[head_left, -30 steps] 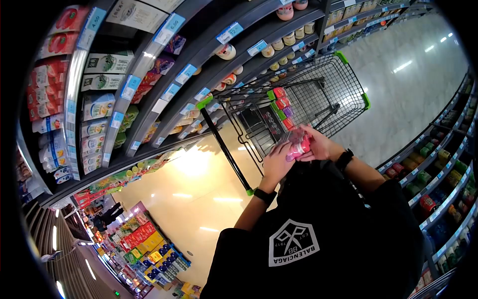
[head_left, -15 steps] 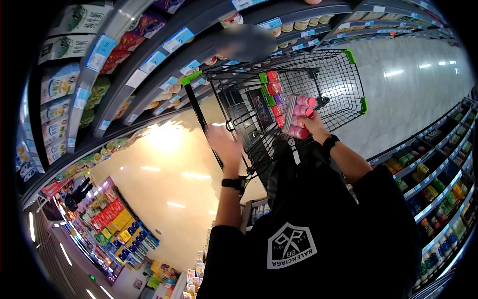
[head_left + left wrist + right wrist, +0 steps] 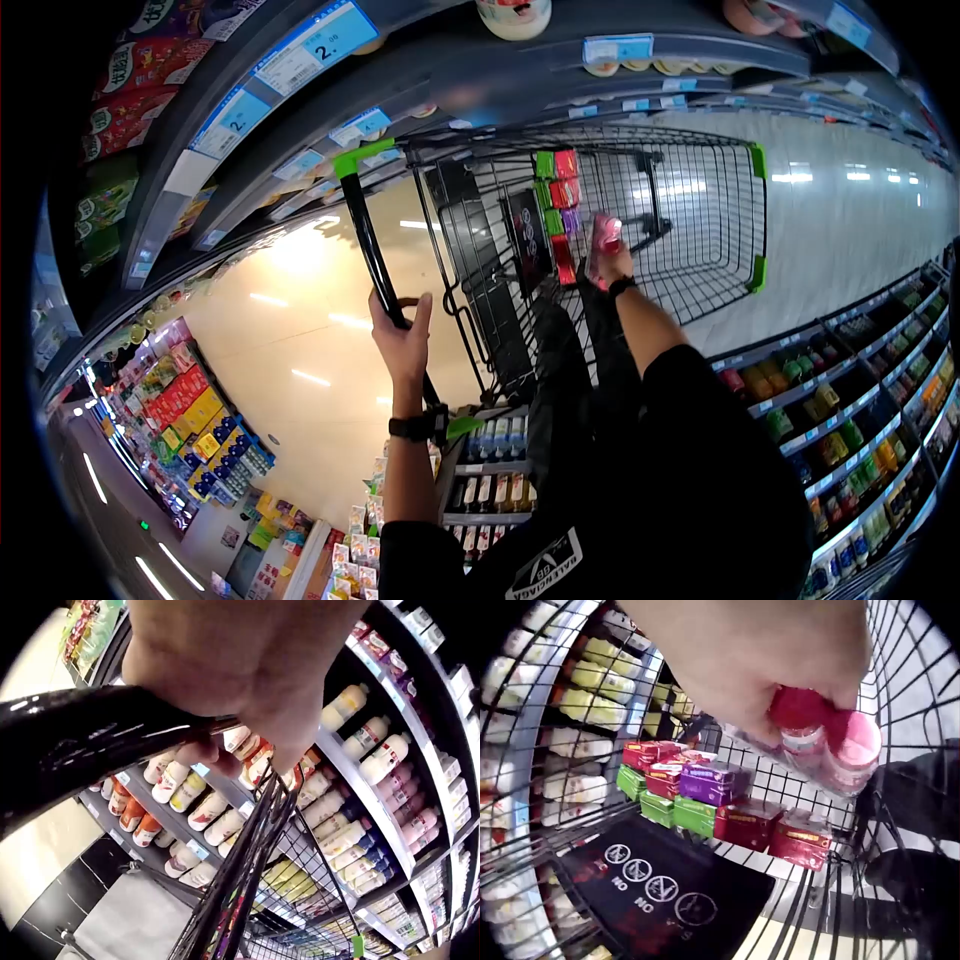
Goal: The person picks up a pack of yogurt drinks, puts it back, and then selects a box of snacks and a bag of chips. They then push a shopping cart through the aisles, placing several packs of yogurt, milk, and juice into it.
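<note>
My left hand (image 3: 402, 345) is curled round the black handle (image 3: 365, 245) of a wire shopping cart (image 3: 755, 215); the left wrist view shows that hand (image 3: 225, 660) over the handle (image 3: 67, 746) with fingertips below it. Inside the basket, my right hand (image 3: 757, 645) grips a pack of bottles (image 3: 851, 754) with pink caps, low beside rows of small red, green and purple boxes (image 3: 709, 784). In the head view the right hand (image 3: 613, 265) partly covers the bottles (image 3: 604, 235). A black printed panel (image 3: 660, 889) lies next to the boxes.
Shelves of packaged drinks (image 3: 379, 757) run close along the cart's far side. More stocked shelves (image 3: 850, 400) stand at the right, with another rack (image 3: 490, 480) below the handle. Stacked goods (image 3: 200, 425) are at the lower left.
My left hand has left the pink bottles and now grips the cart handle. The right hand has carried the bottles over and down into the basket. The view has shifted along the shelves.
</note>
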Motion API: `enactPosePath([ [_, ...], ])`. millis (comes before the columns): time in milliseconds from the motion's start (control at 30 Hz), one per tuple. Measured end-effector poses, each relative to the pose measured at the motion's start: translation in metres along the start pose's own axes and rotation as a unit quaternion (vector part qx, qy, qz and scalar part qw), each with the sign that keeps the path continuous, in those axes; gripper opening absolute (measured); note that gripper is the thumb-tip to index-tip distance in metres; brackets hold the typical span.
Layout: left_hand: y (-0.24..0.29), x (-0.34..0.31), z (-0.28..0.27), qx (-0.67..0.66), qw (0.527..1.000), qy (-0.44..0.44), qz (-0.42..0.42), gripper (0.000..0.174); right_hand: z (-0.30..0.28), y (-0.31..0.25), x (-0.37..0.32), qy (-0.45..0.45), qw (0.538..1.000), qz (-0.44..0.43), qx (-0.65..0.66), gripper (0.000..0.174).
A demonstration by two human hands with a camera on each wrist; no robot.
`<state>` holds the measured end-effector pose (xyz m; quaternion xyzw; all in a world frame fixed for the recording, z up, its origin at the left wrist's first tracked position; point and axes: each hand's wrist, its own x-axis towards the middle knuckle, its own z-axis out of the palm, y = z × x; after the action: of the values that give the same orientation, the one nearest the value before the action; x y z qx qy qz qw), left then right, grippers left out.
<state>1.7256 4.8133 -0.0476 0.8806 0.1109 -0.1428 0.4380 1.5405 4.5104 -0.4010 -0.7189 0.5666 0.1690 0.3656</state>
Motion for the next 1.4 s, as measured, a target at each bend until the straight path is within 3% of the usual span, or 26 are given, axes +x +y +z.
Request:
enactPosePath([
  [100, -0.001, -0.002, -0.002, -0.026, 1.0, -0.001, -0.005, 0.059, -0.003, -0.041, -0.038, -0.05, 0.998, 0.018, -0.026, 0.057],
  [233, -0.013, -0.001, -0.003, -0.041, 0.999, 0.006, 0.011, 0.056, 0.02, -0.026, -0.045, -0.017, 0.997, -0.075, 0.029, 0.047],
  [267, -0.012, -0.002, -0.003, -0.042, 0.999, 0.008, 0.007, 0.056, 0.015, -0.025, -0.045, -0.083, 0.994, -0.008, 0.073, 0.044],
  [300, -0.011, -0.002, -0.004, -0.042, 0.999, 0.011, 0.002, 0.055, -0.003, -0.027, -0.045, -0.164, 0.981, 0.003, 0.099, 0.045],
  [367, -0.013, -0.001, -0.007, -0.026, 0.999, 0.004, 0.019, 0.056, -0.058, -0.05, -0.069, -0.195, 0.975, -0.107, 0.008, 0.06],
  [400, -0.013, -0.001, -0.007, -0.047, 0.999, -0.001, 0.004, 0.055, -0.061, -0.044, -0.072, -0.145, 0.983, -0.101, -0.056, 0.065],
  [433, -0.016, 0.0, -0.006, -0.065, 0.998, 0.0, 0.004, 0.053, -0.079, -0.035, -0.081, -0.149, 0.972, -0.177, -0.029, 0.065],
  [467, -0.014, 0.0, -0.006, -0.057, 0.998, 0.001, 0.012, 0.05, -0.103, -0.04, -0.092, -0.173, 0.967, -0.18, -0.049, 0.062],
  [567, -0.012, -0.001, -0.007, -0.045, 0.998, -0.001, 0.033, 0.047, -0.14, -0.027, -0.111, -0.128, 0.974, -0.177, -0.068, 0.05],
  [667, -0.024, 0.004, -0.006, -0.035, 0.998, 0.005, 0.046, 0.047, -0.174, -0.002, -0.121, -0.157, 0.961, -0.206, -0.099, 0.053],
  [767, -0.038, 0.01, -0.004, -0.031, 0.998, 0.015, 0.06, 0.044, -0.214, 0.005, -0.149, -0.14, 0.966, -0.216, -0.035, 0.042],
  [867, -0.04, 0.014, -0.003, 0.002, 0.994, 0.024, 0.111, 0.041, -0.244, 0.033, -0.164, -0.078, 0.967, -0.242, -0.015, 0.038],
  [900, -0.037, 0.014, -0.003, -0.009, 0.992, 0.021, 0.12, 0.041, -0.255, 0.044, -0.171, -0.058, 0.976, -0.209, -0.027, 0.037],
  [967, -0.031, 0.012, -0.005, 0.001, 0.998, 0.027, 0.06, 0.043, -0.272, 0.074, -0.183, -0.001, 0.971, -0.237, -0.025, 0.037],
  [1000, -0.026, 0.012, -0.009, -0.005, 0.997, 0.012, 0.07, 0.043, -0.282, 0.088, -0.196, 0.012, 0.979, -0.204, 0.003, 0.036],
  [1100, -0.042, 0.02, -0.004, -0.025, 0.998, 0.003, 0.052, 0.045, -0.293, 0.147, -0.217, 0.088, 0.966, -0.239, -0.032, 0.032],
  [1133, -0.05, 0.024, -0.003, -0.025, 0.997, 0.008, 0.069, 0.045, -0.279, 0.188, -0.21, 0.053, 0.98, -0.185, 0.047, 0.032],
  [1167, -0.047, 0.023, -0.003, -0.028, 0.996, 0.016, 0.082, 0.045, -0.288, 0.195, -0.217, 0.018, 0.984, -0.131, 0.121, 0.031],
  [1200, -0.047, 0.021, -0.005, -0.054, 0.994, -0.005, 0.092, 0.045, -0.29, 0.209, -0.233, -0.015, 0.975, -0.038, 0.218, 0.033],
  [1233, -0.041, 0.016, -0.013, -0.076, 0.991, -0.022, 0.106, 0.046, -0.291, 0.222, -0.247, -0.043, 0.954, -0.004, 0.296, 0.039],
  [1300, -0.052, 0.013, 0.0, -0.091, 0.954, 0.127, 0.256, 0.047, -0.291, 0.234, -0.285, -0.046, 0.947, 0.018, 0.318, 0.038],
  [1333, -0.02, -0.018, -0.028, -0.099, 0.977, 0.065, 0.179, 0.052, -0.251, 0.322, -0.225, -0.011, 0.972, -0.07, 0.225, 0.037],
  [1367, -0.012, -0.034, -0.038, -0.068, 0.982, 0.076, 0.162, 0.049, -0.222, 0.377, -0.197, 0.041, 0.98, -0.149, 0.127, 0.037],
  [1400, -0.024, -0.035, -0.035, -0.03, 0.981, 0.077, 0.177, 0.045, -0.216, 0.386, -0.208, 0.037, 0.986, -0.143, 0.08, 0.037],
])
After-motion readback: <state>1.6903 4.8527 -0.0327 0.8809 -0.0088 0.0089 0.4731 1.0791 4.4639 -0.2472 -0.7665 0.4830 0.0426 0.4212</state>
